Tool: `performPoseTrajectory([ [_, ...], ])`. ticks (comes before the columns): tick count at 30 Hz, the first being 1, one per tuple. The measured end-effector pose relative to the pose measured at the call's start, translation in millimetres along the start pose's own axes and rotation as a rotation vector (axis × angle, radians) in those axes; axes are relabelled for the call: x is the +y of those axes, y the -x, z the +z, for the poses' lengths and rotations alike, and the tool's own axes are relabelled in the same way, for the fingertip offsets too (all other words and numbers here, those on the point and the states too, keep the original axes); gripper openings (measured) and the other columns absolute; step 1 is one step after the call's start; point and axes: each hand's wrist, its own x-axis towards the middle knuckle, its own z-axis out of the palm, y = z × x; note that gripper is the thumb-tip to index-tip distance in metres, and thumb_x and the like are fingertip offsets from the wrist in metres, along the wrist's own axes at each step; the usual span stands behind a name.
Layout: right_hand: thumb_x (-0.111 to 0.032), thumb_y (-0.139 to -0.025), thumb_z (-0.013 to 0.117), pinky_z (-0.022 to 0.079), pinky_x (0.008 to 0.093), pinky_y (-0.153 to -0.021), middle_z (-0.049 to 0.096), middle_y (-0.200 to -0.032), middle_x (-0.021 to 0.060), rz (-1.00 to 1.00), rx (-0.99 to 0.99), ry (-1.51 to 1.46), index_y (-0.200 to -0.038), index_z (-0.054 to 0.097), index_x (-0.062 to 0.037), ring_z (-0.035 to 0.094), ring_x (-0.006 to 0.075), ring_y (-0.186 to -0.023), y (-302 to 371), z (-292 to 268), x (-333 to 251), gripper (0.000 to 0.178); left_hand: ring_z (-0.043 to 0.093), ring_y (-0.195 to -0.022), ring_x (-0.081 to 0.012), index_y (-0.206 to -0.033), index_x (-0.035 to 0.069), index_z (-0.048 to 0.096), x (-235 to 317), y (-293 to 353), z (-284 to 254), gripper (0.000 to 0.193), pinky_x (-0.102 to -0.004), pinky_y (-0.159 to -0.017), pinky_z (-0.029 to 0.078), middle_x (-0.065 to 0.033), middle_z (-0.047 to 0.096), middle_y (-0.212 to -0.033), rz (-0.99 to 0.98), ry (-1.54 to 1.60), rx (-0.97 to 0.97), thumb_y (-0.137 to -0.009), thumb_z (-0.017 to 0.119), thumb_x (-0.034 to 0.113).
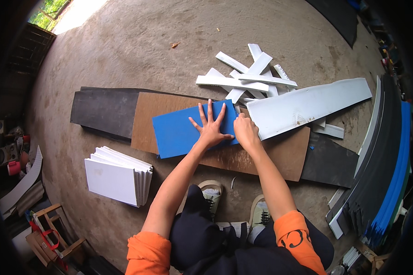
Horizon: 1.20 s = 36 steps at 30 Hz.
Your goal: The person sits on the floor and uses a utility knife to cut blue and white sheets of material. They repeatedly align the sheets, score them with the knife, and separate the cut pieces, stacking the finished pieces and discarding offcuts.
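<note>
A blue foam-like sheet (174, 133) lies flat on a brown board (280, 160). My left hand (209, 130) presses down on it, palm flat and fingers spread. At the sheet's right edge my right hand (246, 130) is closed in a fist-like grip. What it grips, if anything, is hidden by the fingers. A long white sheet (316, 103) begins just right of that hand and reaches to the far right, overlapping the brown board. Beneath the board are dark slabs (103, 110), showing at its left and right ends.
White strips (257, 78) lie in a loose heap beyond the board. A stack of white sheets (112, 178) stands near left. Long black and blue sheets (390, 174) line the right side. A wooden frame (59, 233) is at lower left. My shoes (260, 213) rest close to the board.
</note>
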Motion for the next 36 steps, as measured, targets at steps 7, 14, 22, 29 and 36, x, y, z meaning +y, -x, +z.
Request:
performPoseTrajectory([
  [7,-0.021,-0.084,0.050,0.050,0.0438,-0.068,0.061,-0.079,0.0224,0.054,-0.087,-0.078,-0.091,0.048,0.0046,0.061,0.0375,-0.080,20,2,6,0.026,-0.022,-0.126,-0.0398,-0.137,0.036,0.013,-1,-1,2,0.111,-0.0698,-0.085,-0.012,-0.0116,-0.014,-0.143,-0.013,-0.023,0.001,-0.046,0.076,0.050],
  [14,-0.022,-0.087,0.039,0.044,0.0535,-0.071,0.058,-0.078,0.0277,0.149,-0.089,-0.133,-0.091,0.049,0.0020,0.057,0.0443,-0.079,118,30,32,0.027,-0.021,-0.127,-0.0384,-0.136,0.036,0.013,0,5,4,0.113,-0.0693,-0.086,-0.012,-0.0109,-0.012,-0.143,-0.001,-0.013,0.017,-0.044,0.075,0.054],
  [22,-0.021,-0.081,0.046,0.045,0.0474,-0.069,0.057,-0.077,0.0303,0.082,-0.022,-0.440,-0.101,0.036,0.0059,0.057,0.0435,-0.079,136,-47,54,0.035,-0.015,-0.130,-0.0360,-0.135,0.028,0.024,-18,8,-3,0.093,-0.0684,-0.087,-0.013,-0.0118,-0.005,-0.144,-0.010,-0.033,0.141,-0.058,0.072,0.049],
  [29,-0.012,-0.083,0.042,0.047,0.0268,-0.054,0.054,-0.077,0.0070,-0.205,-0.030,-0.803,-0.117,0.041,-0.0027,0.055,0.0126,-0.061,168,-211,78,0.035,0.058,-0.094,-0.0203,-0.116,0.004,0.050,121,62,-157,0.037,-0.0289,-0.081,0.046,-0.0150,0.058,-0.105,0.513,0.806,0.243,-0.087,0.052,0.026],
  [36,-0.027,-0.092,0.040,0.040,0.0203,-0.044,0.050,-0.061,0.0012,-0.417,-0.035,-1.064,-0.116,0.040,-0.0035,0.048,0.0074,-0.045,267,-248,50,0.034,0.057,-0.092,-0.0158,-0.112,0.002,0.050,206,181,-228,0.035,-0.0269,-0.080,0.047,-0.0113,0.059,-0.098,0.685,1.073,0.081,-0.085,0.055,0.024],
])
